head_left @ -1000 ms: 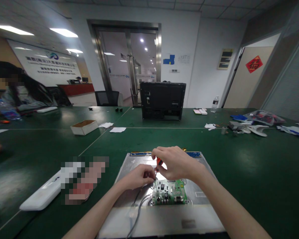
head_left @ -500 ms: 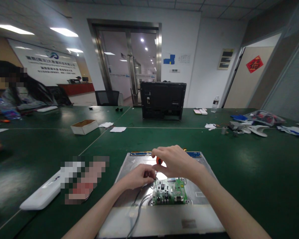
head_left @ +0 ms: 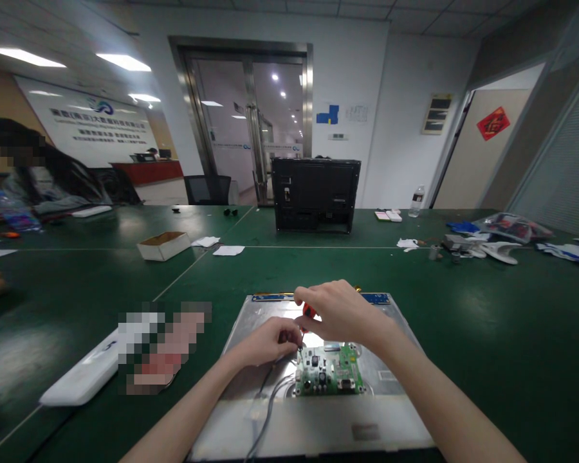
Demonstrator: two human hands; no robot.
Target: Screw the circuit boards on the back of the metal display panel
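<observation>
A green circuit board (head_left: 329,371) lies on a silvery metal panel (head_left: 395,418) in front of me. My right hand (head_left: 340,313) is closed around the red-orange handle of a screwdriver (head_left: 309,311), held upright with its thin shaft pointing down at the board's upper left corner. Right beside that shaft, my left hand (head_left: 275,339) is closed in a pinch at the same corner; what its fingertips hold is hidden. Grey cables (head_left: 269,411) run from the board's left side down the panel. A blue strip board (head_left: 376,298) lines the panel's far edge.
Left of the panel lie a white elongated object (head_left: 84,373) and a blurred-out reddish item (head_left: 166,357). Farther back are an open box (head_left: 163,246), papers (head_left: 229,251) and a black monitor housing (head_left: 316,195). Scattered parts (head_left: 477,247) lie at the right. Another person (head_left: 43,173) sits at the left.
Both hands stay almost where they were, with the screwdriver still over the board's corner. My right hand and the handle shift only very slightly.
</observation>
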